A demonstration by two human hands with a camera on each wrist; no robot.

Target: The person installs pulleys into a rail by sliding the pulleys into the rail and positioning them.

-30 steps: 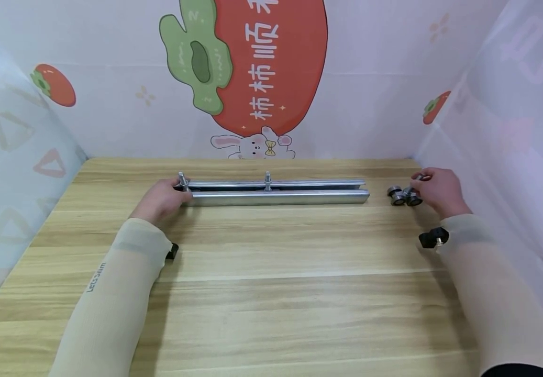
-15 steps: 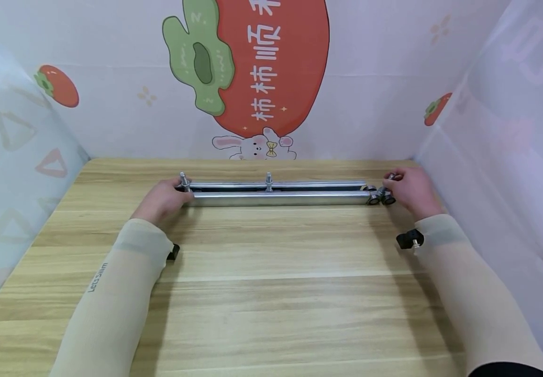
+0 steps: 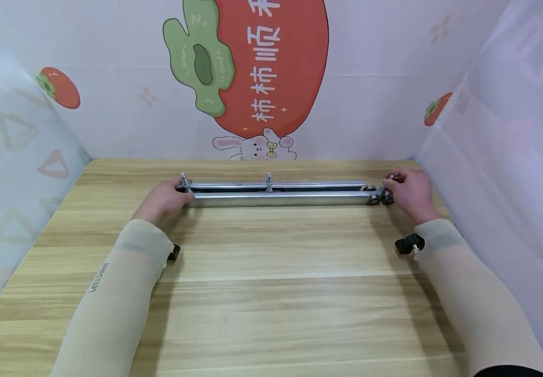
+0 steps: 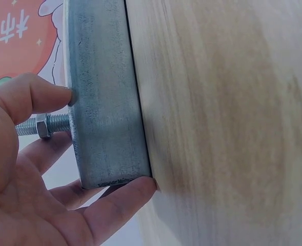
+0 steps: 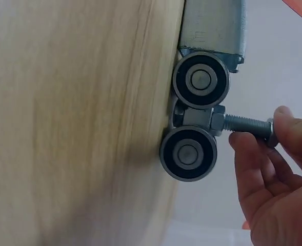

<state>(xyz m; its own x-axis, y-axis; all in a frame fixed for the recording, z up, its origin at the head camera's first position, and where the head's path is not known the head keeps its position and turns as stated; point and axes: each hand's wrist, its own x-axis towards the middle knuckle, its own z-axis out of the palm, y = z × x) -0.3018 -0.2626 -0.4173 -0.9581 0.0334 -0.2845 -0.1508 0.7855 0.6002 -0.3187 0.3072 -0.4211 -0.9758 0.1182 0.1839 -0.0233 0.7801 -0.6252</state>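
A silver metal channel rail (image 3: pixel 280 199) lies along the back of the table, its slot facing up. My left hand (image 3: pixel 162 200) grips its left end, with the thumb on the top edge and other fingers around the end in the left wrist view. A threaded bolt with a nut (image 4: pixel 43 126) rises from the slot beside that thumb; another bolt (image 3: pixel 268 182) stands mid-rail. At the right end, my right hand (image 3: pixel 411 192) pinches the upright bolt (image 5: pixel 245 124) of a roller trolley (image 5: pixel 187 154). One set of wheels sits right at the rail's open end; the other is outside.
The wooden table (image 3: pixel 280 293) stretches in front of the rail. Printed cloth walls (image 3: pixel 365 104) close off the back and both sides, the right one near my right arm. A black wrist-camera mount (image 3: pixel 409 244) sticks out from the right sleeve.
My right hand has moved left with the roller trolley, bringing its wheels from apart to the rail's right end. Over the last half second little has moved. My left hand stays on the rail.
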